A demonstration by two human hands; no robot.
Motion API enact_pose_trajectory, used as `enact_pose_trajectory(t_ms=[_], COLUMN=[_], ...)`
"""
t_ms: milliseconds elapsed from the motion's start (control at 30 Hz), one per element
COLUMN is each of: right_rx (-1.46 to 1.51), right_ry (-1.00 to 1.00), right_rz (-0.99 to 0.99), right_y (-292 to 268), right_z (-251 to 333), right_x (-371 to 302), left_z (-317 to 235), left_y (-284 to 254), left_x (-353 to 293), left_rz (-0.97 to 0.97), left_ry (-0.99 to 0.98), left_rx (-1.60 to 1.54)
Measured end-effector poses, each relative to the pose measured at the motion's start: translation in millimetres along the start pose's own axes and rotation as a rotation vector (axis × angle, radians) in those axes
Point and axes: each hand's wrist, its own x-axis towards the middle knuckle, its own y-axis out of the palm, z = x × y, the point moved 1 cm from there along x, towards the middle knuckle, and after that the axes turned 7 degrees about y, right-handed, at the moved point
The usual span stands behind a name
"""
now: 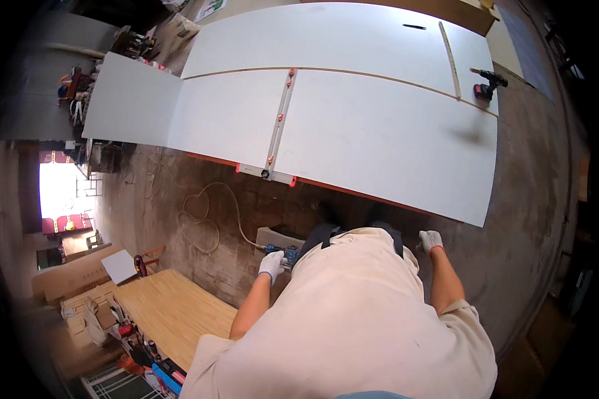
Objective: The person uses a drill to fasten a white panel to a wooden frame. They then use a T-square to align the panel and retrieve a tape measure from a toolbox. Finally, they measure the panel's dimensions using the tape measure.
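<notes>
My left hand [271,265], in a white glove, is closed against a blue power tool [290,254] beside my left hip. A pale cord [235,206] runs from the tool and loops across the floor. My right hand [431,241], also gloved, hangs out to my right with its fingers curled, and nothing shows in it. Ahead of me lie large white panels [386,139]. Across the nearer one stands a metal T-shaped guide [278,126] with red knobs, its crosspiece along the near edge.
A black cordless drill [491,85] rests on the panels' right end, near a thin strip [450,60] and a dark pen-like item [414,26]. Behind me on the left is a wooden board [180,309]. A grey box-like object [273,237] sits by my left leg.
</notes>
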Motion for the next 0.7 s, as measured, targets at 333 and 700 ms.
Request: enact_pose_trajectory(t_ms=[333,700], right_rx=[0.491,0.408], right_ry=[0.314,0.339], right_rz=[0.165,0.225], right_y=[-55,-72], right_z=[51,77], right_x=[4,27], left_z=[20,-4], left_y=[4,11], left_x=[-17,-28], left_rz=[-0.023,-0.048], left_ry=[-0.064,0.003], left_rx=[-0.082,-0.155])
